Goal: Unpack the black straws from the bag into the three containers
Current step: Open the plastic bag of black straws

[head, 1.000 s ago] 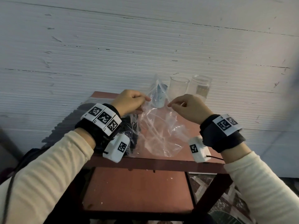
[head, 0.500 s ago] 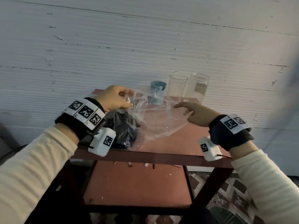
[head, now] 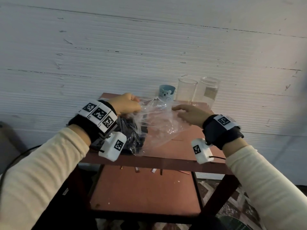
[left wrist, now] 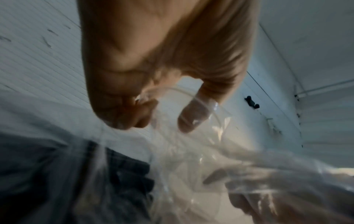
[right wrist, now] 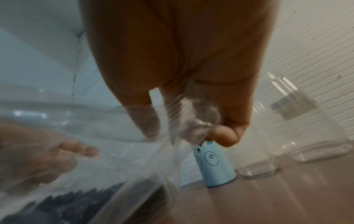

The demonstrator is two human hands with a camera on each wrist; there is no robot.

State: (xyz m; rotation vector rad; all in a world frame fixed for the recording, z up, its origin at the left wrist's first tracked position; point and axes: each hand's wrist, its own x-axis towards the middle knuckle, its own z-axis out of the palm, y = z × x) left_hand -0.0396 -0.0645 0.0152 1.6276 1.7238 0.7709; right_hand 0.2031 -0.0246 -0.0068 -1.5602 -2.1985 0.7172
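Black plastic straws [head: 131, 136] all sit inside the clear plastic bag [head: 159, 123]; my left hand [head: 126, 103] and right hand [head: 191, 113] pinch its mouth, containers behind it unfilled.

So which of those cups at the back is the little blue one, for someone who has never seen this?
Find the reddish table against the white wall; three containers stand along its far edge. The blue cup is the leftmost, beside the clear glass and the clear jar. It alone is opaque, shorter than the others, with a cartoon bear face.
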